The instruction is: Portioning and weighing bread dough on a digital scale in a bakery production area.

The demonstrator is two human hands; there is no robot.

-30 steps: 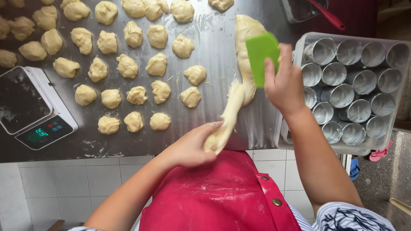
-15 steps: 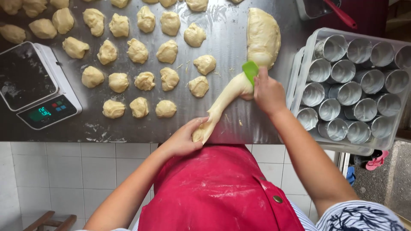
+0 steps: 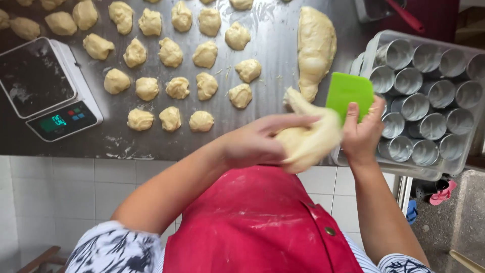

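Note:
My left hand [image 3: 257,142] grips a cut-off piece of pale dough [image 3: 308,136], lifted above the front edge of the steel table [image 3: 268,96]. My right hand [image 3: 361,132] holds a green plastic dough scraper [image 3: 349,93] upright and also touches the right end of that piece. The large dough mass [image 3: 316,48] lies on the table behind, apart from the lifted piece. Several small dough portions [image 3: 172,86] sit in rows to the left.
A digital kitchen scale [image 3: 48,88] stands at the left on the table. A tray [image 3: 457,164] with several round metal tins lies at the right. A red apron [image 3: 257,222] covers my front. Tiled wall shows below the table edge.
The scraper cut through the stretched dough strip and lifted off the table. The cut piece is now gathered up between both hands near the table's front edge.

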